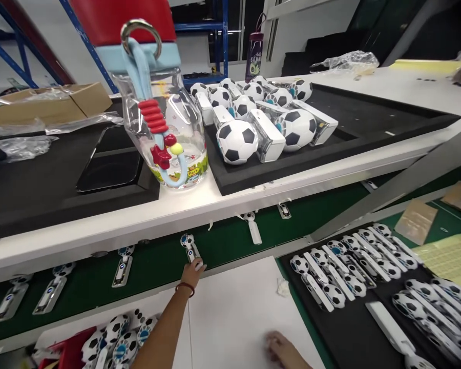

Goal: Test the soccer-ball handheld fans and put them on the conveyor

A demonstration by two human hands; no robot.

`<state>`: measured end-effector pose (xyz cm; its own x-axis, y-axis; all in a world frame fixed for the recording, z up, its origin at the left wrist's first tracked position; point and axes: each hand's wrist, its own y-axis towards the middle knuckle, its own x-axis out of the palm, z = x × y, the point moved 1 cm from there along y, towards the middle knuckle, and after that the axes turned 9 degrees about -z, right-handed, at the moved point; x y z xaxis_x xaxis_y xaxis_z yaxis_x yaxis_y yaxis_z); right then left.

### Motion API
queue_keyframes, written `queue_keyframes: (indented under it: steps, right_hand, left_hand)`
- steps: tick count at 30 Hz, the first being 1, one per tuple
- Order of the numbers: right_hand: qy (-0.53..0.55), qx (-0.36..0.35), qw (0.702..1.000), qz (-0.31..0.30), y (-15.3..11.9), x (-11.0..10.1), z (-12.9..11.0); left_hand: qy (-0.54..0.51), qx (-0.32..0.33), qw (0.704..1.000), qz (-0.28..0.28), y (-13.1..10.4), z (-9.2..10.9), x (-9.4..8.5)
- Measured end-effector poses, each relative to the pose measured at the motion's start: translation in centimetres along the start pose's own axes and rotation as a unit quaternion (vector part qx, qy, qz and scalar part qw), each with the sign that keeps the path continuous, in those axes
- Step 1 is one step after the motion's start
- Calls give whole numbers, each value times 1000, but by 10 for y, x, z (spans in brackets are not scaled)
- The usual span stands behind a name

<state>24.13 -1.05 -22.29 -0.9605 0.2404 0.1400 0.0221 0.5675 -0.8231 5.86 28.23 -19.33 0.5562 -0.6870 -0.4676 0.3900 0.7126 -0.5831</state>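
My left hand (pixel 192 273), with a dark red band at the wrist, reaches to the green conveyor belt (pixel 223 246). Its fingers close on the lower end of a soccer-ball-headed device (pixel 190 246) with a slim handle, which lies on the belt. My right hand (pixel 282 350) is above the white work surface (pixel 230 307), nearest its front; motion smears its fingers, and I see nothing held there. Similar devices lie along the belt, such as one with a clear-edged handle (pixel 122 269) to the left and a white-handled one (pixel 252 228) to the right.
Black foam trays (pixel 322 333) at right hold rows of ball-headed devices. A red bin (pixel 69 351) with more stands at lower left. On the shelf above are a clear bottle (pixel 165 118), a phone (pixel 111 159) and another foam tray (pixel 369 123). A metal strut (pixel 388 179) slants at right.
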Motion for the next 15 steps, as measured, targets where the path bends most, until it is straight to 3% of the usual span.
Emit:
queue_keyframes:
  steps: [3, 5, 9, 12, 15]
  right_hand:
    - [70, -14, 997, -2, 0, 15, -40]
    - [150, -48, 986, -46, -7, 33, -76]
    - [241, -75, 965, -77, -25, 71, -131]
    - [255, -93, 960, -63, -33, 90, -143]
    - [284, -129, 948, -67, -43, 98, -141]
  left_hand:
    - [-91, 47, 995, 4, -46, 1, 23]
    - [-124, 71, 990, 1, -88, 5, 45]
    - [-96, 130, 987, 6, -170, 20, 89]
    - [34, 172, 984, 15, -216, 30, 106]
    - [86, 199, 976, -13, -249, 35, 105]
